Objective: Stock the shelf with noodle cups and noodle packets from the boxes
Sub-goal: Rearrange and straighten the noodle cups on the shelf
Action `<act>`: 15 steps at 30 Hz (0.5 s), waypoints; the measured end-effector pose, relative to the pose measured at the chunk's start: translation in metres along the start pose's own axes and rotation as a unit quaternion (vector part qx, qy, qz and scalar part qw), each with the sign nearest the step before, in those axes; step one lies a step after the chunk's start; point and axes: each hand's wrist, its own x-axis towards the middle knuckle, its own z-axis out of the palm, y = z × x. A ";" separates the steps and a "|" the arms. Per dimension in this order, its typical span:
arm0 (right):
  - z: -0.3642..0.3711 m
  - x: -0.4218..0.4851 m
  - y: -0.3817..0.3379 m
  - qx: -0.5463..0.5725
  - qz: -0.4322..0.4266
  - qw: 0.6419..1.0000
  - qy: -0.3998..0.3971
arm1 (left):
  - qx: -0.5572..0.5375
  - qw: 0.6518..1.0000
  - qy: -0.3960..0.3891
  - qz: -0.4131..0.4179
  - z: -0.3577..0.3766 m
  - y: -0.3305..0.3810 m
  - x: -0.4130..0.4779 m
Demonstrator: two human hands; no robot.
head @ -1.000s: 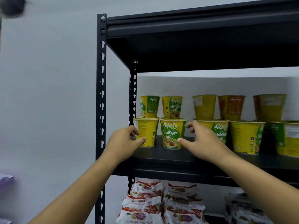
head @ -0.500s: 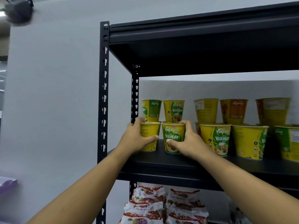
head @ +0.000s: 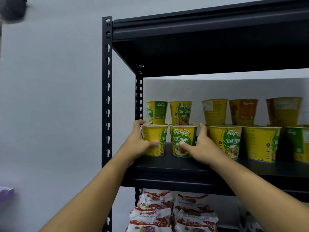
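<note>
With the left hand (head: 138, 144) gripping the leftmost front cup (head: 153, 139) and the right hand (head: 201, 147) gripping the neighbouring cup (head: 183, 138), ease both back level.

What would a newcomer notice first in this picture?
Two bare hands reach onto the middle level of the black shelf. The left hand grips the leftmost yellow noodle cup, and the right hand grips the Vegetarian noodle cup beside it. Other yellow cups run off to the right with a higher row behind, and red-and-white noodle packets are piled on the level below.
</note>
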 end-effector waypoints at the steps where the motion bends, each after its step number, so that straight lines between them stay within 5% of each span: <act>1: 0.000 0.000 0.000 -0.007 0.004 1.000 -0.001 | -0.050 0.998 -0.011 -0.020 -0.002 -0.001 0.000; 5: 0.001 0.000 -0.001 -0.085 -0.003 0.996 0.001 | -0.109 0.992 -0.036 -0.045 -0.005 -0.007 0.004; 11: -0.011 -0.013 -0.002 -0.235 0.000 0.968 -0.089 | 0.117 0.993 -0.010 -0.016 0.003 -0.005 0.000; 15: -0.026 -0.020 -0.001 -0.269 0.005 0.951 -0.151 | 0.066 0.997 -0.031 -0.031 0.000 -0.009 0.002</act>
